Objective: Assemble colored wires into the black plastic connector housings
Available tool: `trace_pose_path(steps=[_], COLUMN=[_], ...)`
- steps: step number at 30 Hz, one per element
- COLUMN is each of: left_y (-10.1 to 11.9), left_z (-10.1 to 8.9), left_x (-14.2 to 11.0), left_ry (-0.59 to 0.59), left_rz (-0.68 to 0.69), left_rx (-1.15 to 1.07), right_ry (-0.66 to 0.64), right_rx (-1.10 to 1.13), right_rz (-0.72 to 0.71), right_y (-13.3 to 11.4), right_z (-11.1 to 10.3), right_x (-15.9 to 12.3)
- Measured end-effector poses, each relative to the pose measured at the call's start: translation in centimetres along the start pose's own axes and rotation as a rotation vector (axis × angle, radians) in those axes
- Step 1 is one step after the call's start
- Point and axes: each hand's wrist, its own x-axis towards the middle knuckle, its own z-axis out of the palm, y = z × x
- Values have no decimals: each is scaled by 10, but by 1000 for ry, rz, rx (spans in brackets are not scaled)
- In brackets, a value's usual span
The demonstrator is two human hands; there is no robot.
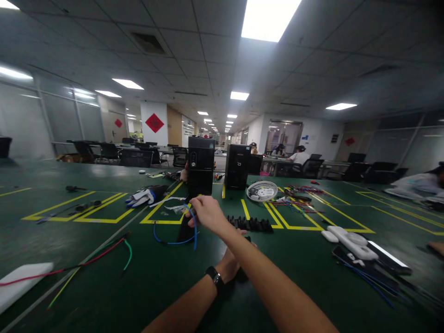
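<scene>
My right hand (208,213) reaches across to the left, fingers pinched on a thin blue wire (195,233). The wire loops to the left over the green tabletop, around a dark flat piece (184,230) beneath my fingers. Under my right forearm is my left hand (229,262), with a black watch on its wrist. Its fingers curl around something black, partly hidden by the forearm. Just beyond my left hand lies a black strip with several raised clips (252,224).
Two black computer towers (201,169) (237,166) stand at the far edge. A white round grille (262,191) and tangled coloured wires (298,200) lie right. White-blue gloves (144,196) lie left; white devices (352,241) and a phone lie near right. Other people sit farther off.
</scene>
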Motion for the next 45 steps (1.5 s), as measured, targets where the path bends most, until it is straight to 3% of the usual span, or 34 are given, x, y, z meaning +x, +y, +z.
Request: trace_pose_path(steps=[2,4,7,11,15,18,21,23,26,30,36,40,45], left_y=[6,10,7,-5,-10,0,20,32,43,43,34,31,14], left_z=[-9,-17,-21,-12,-1,-5,-23,-38,-58,-66,-64,-53,-17], left_x=[-1,4,13,15,7,9,23,37,56,70,70,71,90], left_ry=[6,42,85,100,-81,-2,228,368,465,389,352,332,209], left_rz=[36,97,140,19,-31,237,603,705,618,367,363,383,399], left_rx=[-16,-55,-117,-24,197,527,818,1038,1371,1606,1690,1723,1712], right_ry=[77,147,81,-57,-68,48,104,91,97,112,118,111,198], right_rx=[-251,-397,-373,-288,-312,-446,-588,-616,-586,-546,-507,-549,-713], right_rz=[-23,-72,-99,-86,-64,52,202,243,213,154,79,81,241], right_y=[17,45,87,116,142,180,223,244,263,273,283,288,293], right_z=[3,-9,-42,-80,-118,-162,-203,-218,-222,-211,-206,-215,-242], right_x=[-1,-22,-73,-128,-148,-151,-145,-138,-127,-120,-117,-118,-132])
